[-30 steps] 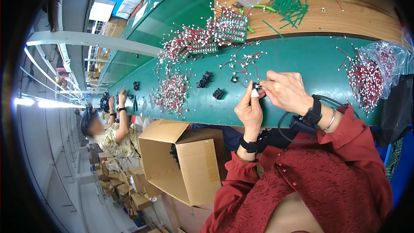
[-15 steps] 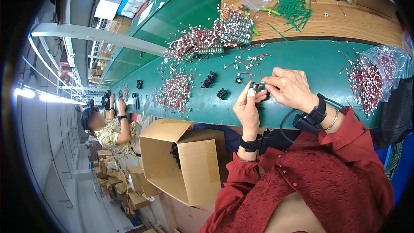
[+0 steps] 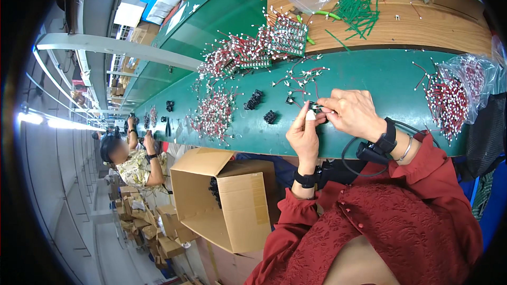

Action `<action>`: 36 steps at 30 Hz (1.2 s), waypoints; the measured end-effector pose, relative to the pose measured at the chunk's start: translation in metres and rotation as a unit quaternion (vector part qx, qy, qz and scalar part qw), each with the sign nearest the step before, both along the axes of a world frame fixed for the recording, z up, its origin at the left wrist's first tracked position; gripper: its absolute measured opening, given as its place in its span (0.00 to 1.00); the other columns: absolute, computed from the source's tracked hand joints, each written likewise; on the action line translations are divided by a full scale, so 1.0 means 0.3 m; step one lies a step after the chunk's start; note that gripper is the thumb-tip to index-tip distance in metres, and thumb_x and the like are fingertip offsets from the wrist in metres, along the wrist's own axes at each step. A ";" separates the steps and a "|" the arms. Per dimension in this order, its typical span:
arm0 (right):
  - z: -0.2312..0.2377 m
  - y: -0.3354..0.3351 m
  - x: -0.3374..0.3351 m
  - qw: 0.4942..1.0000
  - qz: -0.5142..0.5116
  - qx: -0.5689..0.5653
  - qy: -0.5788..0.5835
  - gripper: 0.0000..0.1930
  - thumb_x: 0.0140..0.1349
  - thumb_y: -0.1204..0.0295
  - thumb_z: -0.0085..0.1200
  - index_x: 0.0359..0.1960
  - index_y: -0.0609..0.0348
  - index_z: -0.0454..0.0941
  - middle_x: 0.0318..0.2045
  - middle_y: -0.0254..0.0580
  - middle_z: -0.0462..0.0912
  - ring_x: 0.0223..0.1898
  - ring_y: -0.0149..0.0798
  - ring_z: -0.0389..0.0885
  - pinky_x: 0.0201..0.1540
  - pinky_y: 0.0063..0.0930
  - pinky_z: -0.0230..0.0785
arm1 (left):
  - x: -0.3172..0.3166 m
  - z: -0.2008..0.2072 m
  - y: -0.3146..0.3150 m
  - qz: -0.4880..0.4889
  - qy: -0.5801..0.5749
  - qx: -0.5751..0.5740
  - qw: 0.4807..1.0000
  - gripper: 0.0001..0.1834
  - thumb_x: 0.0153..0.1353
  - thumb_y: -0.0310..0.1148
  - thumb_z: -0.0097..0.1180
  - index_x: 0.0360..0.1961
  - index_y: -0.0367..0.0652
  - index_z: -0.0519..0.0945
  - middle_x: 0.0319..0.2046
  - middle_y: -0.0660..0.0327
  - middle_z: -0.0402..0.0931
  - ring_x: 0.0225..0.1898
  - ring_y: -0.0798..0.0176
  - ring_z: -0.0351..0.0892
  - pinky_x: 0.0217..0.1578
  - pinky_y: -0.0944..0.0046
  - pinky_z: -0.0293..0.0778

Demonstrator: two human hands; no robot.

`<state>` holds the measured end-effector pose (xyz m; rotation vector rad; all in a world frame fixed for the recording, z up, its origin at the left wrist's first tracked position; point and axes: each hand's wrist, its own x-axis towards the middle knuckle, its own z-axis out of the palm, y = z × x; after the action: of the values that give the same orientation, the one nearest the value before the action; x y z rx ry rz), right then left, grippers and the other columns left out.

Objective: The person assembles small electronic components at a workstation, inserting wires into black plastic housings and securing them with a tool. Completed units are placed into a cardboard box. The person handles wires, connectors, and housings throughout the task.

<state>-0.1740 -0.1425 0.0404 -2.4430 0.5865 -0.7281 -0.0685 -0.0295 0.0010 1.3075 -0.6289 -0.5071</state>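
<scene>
Above the green work surface [image 3: 391, 74], my left hand [image 3: 303, 136] pinches a small black plastic part [image 3: 312, 106] between thumb and fingers. My right hand [image 3: 353, 113] meets it from the right, its thumb and forefinger closed on a thin wire lead with a white end at the part; fine detail is too small to tell. Just beyond my hands lie several loose red wire leads with white connectors [image 3: 306, 76]. A single black part [image 3: 290, 99] sits near them. To the left are a small black cluster [image 3: 271, 116] and a larger black cluster [image 3: 254, 99].
A pile of red-and-white leads [image 3: 215, 113] spreads at left, with wired green circuit boards [image 3: 253, 53] behind. More leads spill from a clear bag [image 3: 470, 74] at right. Green strips [image 3: 359, 15] lie on the wooden table. An open cardboard box [image 3: 245, 206] stands below left; a co-worker [image 3: 137, 161] sits farther left.
My right hand has dropped slightly and turned closer over the black part. The left hand still holds the part in nearly the same place. The co-worker's hands have shifted a little.
</scene>
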 end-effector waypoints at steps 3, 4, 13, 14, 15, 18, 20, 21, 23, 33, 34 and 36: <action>0.002 0.005 0.000 1.000 -0.003 0.012 0.007 0.11 0.52 0.67 0.56 0.38 0.47 0.84 0.24 0.32 0.78 0.25 0.40 0.79 0.25 0.36 0.65 | -0.005 0.001 -0.003 0.011 -0.014 -0.002 1.000 0.16 0.65 0.23 0.48 0.53 0.31 0.73 0.35 0.54 0.80 0.34 0.66 0.81 0.37 0.66 0.80; 0.002 0.006 -0.001 1.000 -0.004 0.015 0.011 0.11 0.52 0.67 0.56 0.38 0.47 0.84 0.24 0.32 0.78 0.25 0.40 0.79 0.25 0.36 0.65 | -0.007 0.001 -0.004 0.018 -0.018 0.002 1.000 0.16 0.65 0.23 0.48 0.53 0.31 0.74 0.35 0.54 0.80 0.34 0.66 0.81 0.37 0.67 0.80; -0.005 0.019 0.001 1.000 -0.011 0.008 0.010 0.11 0.52 0.67 0.55 0.38 0.47 0.84 0.22 0.32 0.76 0.25 0.40 0.78 0.27 0.36 0.61 | -0.015 0.001 0.001 0.033 -0.061 0.020 0.997 0.16 0.64 0.20 0.48 0.53 0.31 0.74 0.35 0.53 0.81 0.34 0.67 0.81 0.38 0.70 0.78; -0.007 0.021 0.001 1.000 -0.013 0.008 0.008 0.11 0.52 0.67 0.55 0.38 0.47 0.84 0.22 0.32 0.76 0.25 0.40 0.78 0.27 0.36 0.61 | -0.015 0.001 0.003 0.028 -0.064 0.016 0.997 0.16 0.64 0.20 0.48 0.53 0.31 0.74 0.35 0.53 0.81 0.34 0.67 0.81 0.38 0.70 0.77; -0.009 0.021 0.000 1.000 -0.015 0.005 -0.004 0.11 0.52 0.67 0.55 0.38 0.47 0.84 0.22 0.32 0.75 0.24 0.41 0.77 0.27 0.36 0.61 | -0.014 0.001 0.003 0.025 -0.066 0.014 0.997 0.16 0.64 0.20 0.48 0.53 0.31 0.74 0.35 0.52 0.81 0.34 0.67 0.81 0.38 0.70 0.77; -0.016 0.018 0.003 1.000 -0.015 0.013 0.001 0.11 0.52 0.67 0.55 0.38 0.47 0.84 0.21 0.33 0.75 0.25 0.41 0.77 0.26 0.37 0.60 | -0.009 -0.003 -0.002 0.013 -0.076 0.019 0.997 0.16 0.63 0.20 0.49 0.53 0.32 0.74 0.35 0.53 0.81 0.34 0.67 0.81 0.37 0.70 0.78; -0.017 0.015 0.008 1.000 -0.008 0.017 0.007 0.11 0.52 0.67 0.54 0.37 0.47 0.84 0.22 0.33 0.75 0.24 0.41 0.77 0.26 0.38 0.61 | -0.005 -0.002 0.001 0.014 -0.075 0.026 0.997 0.16 0.63 0.21 0.49 0.52 0.31 0.74 0.35 0.53 0.81 0.34 0.66 0.81 0.37 0.70 0.78; -0.015 0.014 0.009 1.000 -0.006 0.018 0.009 0.11 0.52 0.68 0.54 0.37 0.47 0.84 0.22 0.33 0.76 0.24 0.42 0.77 0.25 0.38 0.61 | -0.004 -0.002 0.001 0.016 -0.070 0.028 0.997 0.16 0.63 0.21 0.49 0.52 0.31 0.75 0.35 0.52 0.81 0.34 0.66 0.81 0.37 0.69 0.78; -0.007 0.012 0.011 0.999 0.014 0.045 0.001 0.10 0.53 0.66 0.52 0.36 0.47 0.83 0.24 0.35 0.77 0.26 0.44 0.79 0.27 0.40 0.65 | 0.001 0.001 0.002 0.018 -0.031 0.017 0.999 0.15 0.64 0.22 0.49 0.51 0.30 0.75 0.35 0.52 0.80 0.34 0.65 0.82 0.37 0.68 0.79; 0.040 -0.061 0.001 0.987 -0.032 0.151 -0.054 0.09 0.53 0.65 0.56 0.34 0.50 0.84 0.24 0.36 0.81 0.25 0.42 0.80 0.27 0.35 0.70 | 0.058 0.015 0.025 0.012 0.166 -0.047 0.985 0.17 0.65 0.27 0.46 0.53 0.31 0.68 0.40 0.42 0.78 0.33 0.56 0.83 0.34 0.65 0.79; 0.037 -0.066 0.000 0.984 -0.037 0.162 -0.059 0.10 0.52 0.65 0.57 0.34 0.51 0.84 0.25 0.36 0.81 0.25 0.42 0.80 0.27 0.35 0.70 | 0.059 0.014 0.023 0.015 0.166 -0.045 0.985 0.16 0.65 0.27 0.46 0.52 0.31 0.69 0.40 0.42 0.78 0.33 0.56 0.83 0.34 0.65 0.79; 0.031 -0.066 -0.003 0.982 -0.033 0.177 -0.050 0.10 0.53 0.67 0.57 0.36 0.54 0.83 0.24 0.38 0.80 0.23 0.41 0.78 0.26 0.32 0.68 | 0.058 0.018 0.021 0.016 0.169 -0.047 0.984 0.16 0.65 0.27 0.46 0.51 0.31 0.69 0.40 0.42 0.78 0.33 0.56 0.83 0.34 0.65 0.79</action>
<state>-0.1748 -0.1624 0.0497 -2.0558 0.6964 -0.7019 -0.0511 -0.0231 0.0063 1.1076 -0.3450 -0.6471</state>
